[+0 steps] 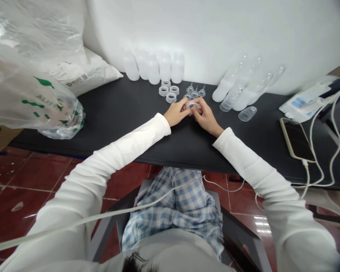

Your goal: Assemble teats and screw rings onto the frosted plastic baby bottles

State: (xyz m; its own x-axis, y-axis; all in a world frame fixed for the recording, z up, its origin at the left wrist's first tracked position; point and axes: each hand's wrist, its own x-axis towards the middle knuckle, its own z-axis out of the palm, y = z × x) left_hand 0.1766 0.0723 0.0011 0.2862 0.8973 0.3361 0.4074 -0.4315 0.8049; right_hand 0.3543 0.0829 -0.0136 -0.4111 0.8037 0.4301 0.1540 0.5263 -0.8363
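My left hand and my right hand meet over the black table, their fingers closed around a translucent bottle collar ring. Fingers cover much of the ring, and I cannot make out whether a nipple sits inside it. Just beyond my left hand lie several loose collar rings. Clear bottle nipples stand tip-up right behind the held ring. Farther back, a row of frosted feeding bottles without collars stands by the wall.
Capped feeding bottles stand at the back right, with a loose clear cap in front. A charging phone, white cables and a white box lie far right. Plastic bags crowd the left. A cable crosses above my lap.
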